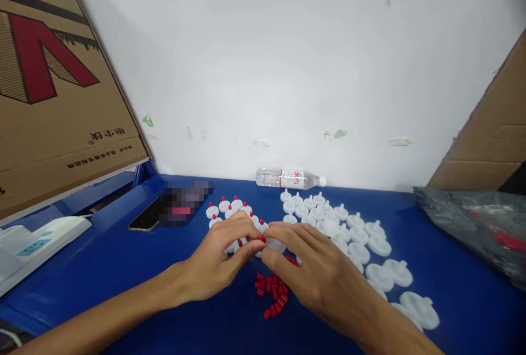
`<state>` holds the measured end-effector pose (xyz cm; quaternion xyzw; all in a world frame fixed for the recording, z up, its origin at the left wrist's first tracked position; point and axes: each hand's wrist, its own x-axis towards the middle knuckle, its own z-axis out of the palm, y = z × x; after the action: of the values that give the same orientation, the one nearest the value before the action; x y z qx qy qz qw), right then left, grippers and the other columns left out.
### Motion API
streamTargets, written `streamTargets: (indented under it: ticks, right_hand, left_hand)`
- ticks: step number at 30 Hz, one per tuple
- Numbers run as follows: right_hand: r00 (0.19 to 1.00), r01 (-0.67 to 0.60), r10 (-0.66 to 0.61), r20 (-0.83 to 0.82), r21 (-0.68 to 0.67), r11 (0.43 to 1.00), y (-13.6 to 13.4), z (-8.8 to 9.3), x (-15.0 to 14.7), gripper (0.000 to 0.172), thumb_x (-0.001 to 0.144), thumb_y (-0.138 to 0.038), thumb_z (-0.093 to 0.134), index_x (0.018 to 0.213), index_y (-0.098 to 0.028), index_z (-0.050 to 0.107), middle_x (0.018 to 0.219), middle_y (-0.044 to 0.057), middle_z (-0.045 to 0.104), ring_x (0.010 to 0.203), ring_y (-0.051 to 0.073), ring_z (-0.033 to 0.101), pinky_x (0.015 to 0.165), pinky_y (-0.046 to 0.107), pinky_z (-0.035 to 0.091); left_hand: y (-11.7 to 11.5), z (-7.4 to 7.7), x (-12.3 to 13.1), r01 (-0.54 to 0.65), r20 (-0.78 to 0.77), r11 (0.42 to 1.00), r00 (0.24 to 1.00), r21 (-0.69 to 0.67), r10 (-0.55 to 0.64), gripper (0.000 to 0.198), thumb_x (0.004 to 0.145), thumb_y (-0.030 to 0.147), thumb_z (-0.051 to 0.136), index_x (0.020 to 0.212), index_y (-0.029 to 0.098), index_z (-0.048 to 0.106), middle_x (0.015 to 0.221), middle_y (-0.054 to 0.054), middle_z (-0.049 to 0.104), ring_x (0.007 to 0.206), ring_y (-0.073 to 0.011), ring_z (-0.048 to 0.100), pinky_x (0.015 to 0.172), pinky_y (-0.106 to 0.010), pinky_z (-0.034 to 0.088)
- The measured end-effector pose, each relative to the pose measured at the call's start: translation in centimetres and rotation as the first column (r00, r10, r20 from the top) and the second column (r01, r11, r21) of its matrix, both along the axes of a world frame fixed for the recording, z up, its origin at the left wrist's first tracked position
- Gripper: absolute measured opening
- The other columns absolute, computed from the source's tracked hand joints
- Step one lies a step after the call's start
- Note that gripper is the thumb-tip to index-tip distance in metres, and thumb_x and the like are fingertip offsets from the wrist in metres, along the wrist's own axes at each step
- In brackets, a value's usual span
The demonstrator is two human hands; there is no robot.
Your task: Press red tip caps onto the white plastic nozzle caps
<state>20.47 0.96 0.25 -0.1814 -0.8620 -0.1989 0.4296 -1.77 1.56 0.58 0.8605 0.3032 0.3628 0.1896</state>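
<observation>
Between the thumb and forefinger of my left hand (217,262) is a small red cap (262,239). Close against it, my right hand (318,264) pinches a white round lid (276,245) with its fingers, which partly hide it. The red cap is at the lid's near left end; I cannot tell whether it sits on the spout. Below my hands lies a pile of loose red caps (275,289). White lids with red caps on their spouts (212,211) stand behind my left hand. Many uncapped white lids (359,235) spread out behind and beside my right hand.
A clear plastic bottle (287,178) lies along the white wall. On the left are a phone (143,217), a white power strip (49,248) and a cardboard box (74,125). A grey plastic bag (464,223) rests at the right of the blue table (135,284).
</observation>
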Motion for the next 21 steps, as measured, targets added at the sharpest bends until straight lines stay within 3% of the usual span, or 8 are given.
streamTargets:
  ticks: [4,8,13,17,21]
  right_hand:
    - [0.997,0.039,-0.034,0.069,-0.082,0.996,1.0,-0.4,0.6,0.027,0.101,-0.003,0.043,0.104,-0.015,0.067,0.103,0.011,0.072,0.096,0.022,0.069,0.086,0.037,0.054]
    - [0.993,0.116,-0.113,0.026,-0.27,0.956,1.6,-0.7,1.5,0.021,0.106,-0.02,0.049,0.119,-0.016,0.065,0.115,0.011,0.071,0.103,0.025,0.066,0.091,0.043,0.052]
    - [0.983,0.153,-0.089,0.16,-0.45,0.88,1.6,-1.7,1.4,0.032,0.11,-0.028,0.038,0.128,-0.019,0.063,0.124,0.009,0.071,0.12,0.025,0.062,0.109,0.05,0.044]
    - [0.965,0.197,-0.079,0.251,-0.491,0.848,1.5,-2.6,1.0,0.035,0.111,-0.033,0.038,0.134,-0.021,0.061,0.132,0.006,0.069,0.132,0.027,0.056,0.118,0.055,0.035]
    - [0.964,0.207,-0.083,0.253,-0.518,0.83,1.5,-2.8,1.2,0.036,0.112,-0.035,0.035,0.133,-0.023,0.062,0.132,0.005,0.07,0.132,0.026,0.057,0.119,0.056,0.032]
  left_hand:
    - [0.5,0.0,-0.3,0.043,-0.099,0.985,0.995,0.164,-0.027,0.015,0.103,0.014,0.05,0.1,0.017,0.063,0.089,-0.004,0.066,0.083,-0.0189,0.051,0.081,-0.035,0.041]
    - [0.6,0.5,-0.5,0.152,-0.32,0.934,0.947,0.322,-0.043,0.015,0.097,0.008,0.055,0.101,0.017,0.067,0.086,-0.005,0.065,0.083,-0.0205,0.051,0.079,-0.037,0.041]
    - [0.1,0.6,-0.2,0.247,-0.526,0.932,0.847,0.264,-0.075,0.012,0.094,0.012,0.059,0.094,0.017,0.069,0.091,-0.006,0.065,0.094,-0.0236,0.053,0.087,-0.04,0.043]
    - [-0.1,0.3,-0.1,0.231,-0.57,0.945,0.82,0.229,-0.062,0.009,0.087,0.012,0.06,0.085,0.017,0.067,0.087,-0.006,0.063,0.088,-0.022,0.054,0.087,-0.04,0.045]
    - [-0.1,0.2,-0.1,0.239,-0.586,0.95,0.807,0.202,-0.079,0.006,0.085,0.015,0.065,0.089,0.018,0.068,0.089,-0.004,0.066,0.092,-0.0225,0.056,0.091,-0.041,0.044]
